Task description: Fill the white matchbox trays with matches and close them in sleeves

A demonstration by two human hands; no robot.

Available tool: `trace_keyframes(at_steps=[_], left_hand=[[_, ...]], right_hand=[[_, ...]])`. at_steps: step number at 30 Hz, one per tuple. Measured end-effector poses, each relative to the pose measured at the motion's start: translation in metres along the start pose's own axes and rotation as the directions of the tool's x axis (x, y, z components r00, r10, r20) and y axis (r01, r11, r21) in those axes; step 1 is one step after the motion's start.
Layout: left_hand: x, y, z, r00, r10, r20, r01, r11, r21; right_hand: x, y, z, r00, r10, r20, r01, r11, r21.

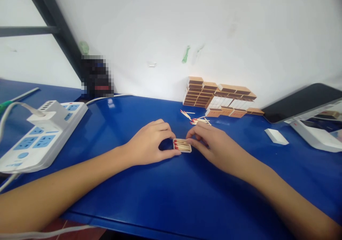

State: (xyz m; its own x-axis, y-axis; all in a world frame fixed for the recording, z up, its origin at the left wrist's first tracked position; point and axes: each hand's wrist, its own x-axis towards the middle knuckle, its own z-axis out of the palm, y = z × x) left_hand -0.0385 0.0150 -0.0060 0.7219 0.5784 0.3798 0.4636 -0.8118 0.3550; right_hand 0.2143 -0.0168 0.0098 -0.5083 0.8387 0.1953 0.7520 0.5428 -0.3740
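A small white matchbox tray (182, 150) lies on the blue table, holding several red-headed matches (181, 146) with their heads to the left. My left hand (152, 143) grips the tray's left end, thumb along the near side and fingers at the far corner. My right hand (210, 140) is at the tray's right end, its thumb and fingertips pinched together over the match ends. What those fingertips hold, if anything, is hidden. Just beyond my right hand, a loose pile of matches (196, 121) lies on the table, partly covered by that hand.
Matchboxes (196, 93) are stacked against the wall, with several more (226, 111) in front. A white block (276, 136) lies to the right, near a dark-screened device on a stand (307, 102). At left sits a white power strip (48, 140) with cables on the blue table (160, 197).
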Motion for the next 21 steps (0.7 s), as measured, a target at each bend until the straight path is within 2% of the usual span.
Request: trace_keyframes(at_steps=[8, 16, 21], left_hand=[[0.0, 0.002, -0.001, 1.0, 0.016, -0.007, -0.016, 1.0, 0.004], [-0.001, 0.002, -0.001, 0.999, 0.04, -0.025, -0.04, 0.999, -0.001], [0.0, 0.004, -0.002, 0.999, 0.036, -0.007, -0.036, 0.999, -0.005]], right_hand=[[-0.001, 0.008, -0.007, 0.997, 0.018, 0.077, -0.019, 1.0, 0.007], [0.0, -0.004, -0.007, 0.999, -0.003, -0.041, 0.003, 1.0, 0.018], [0.001, -0.014, 0.004, 1.0, -0.018, -0.018, 0.02, 0.996, 0.092]])
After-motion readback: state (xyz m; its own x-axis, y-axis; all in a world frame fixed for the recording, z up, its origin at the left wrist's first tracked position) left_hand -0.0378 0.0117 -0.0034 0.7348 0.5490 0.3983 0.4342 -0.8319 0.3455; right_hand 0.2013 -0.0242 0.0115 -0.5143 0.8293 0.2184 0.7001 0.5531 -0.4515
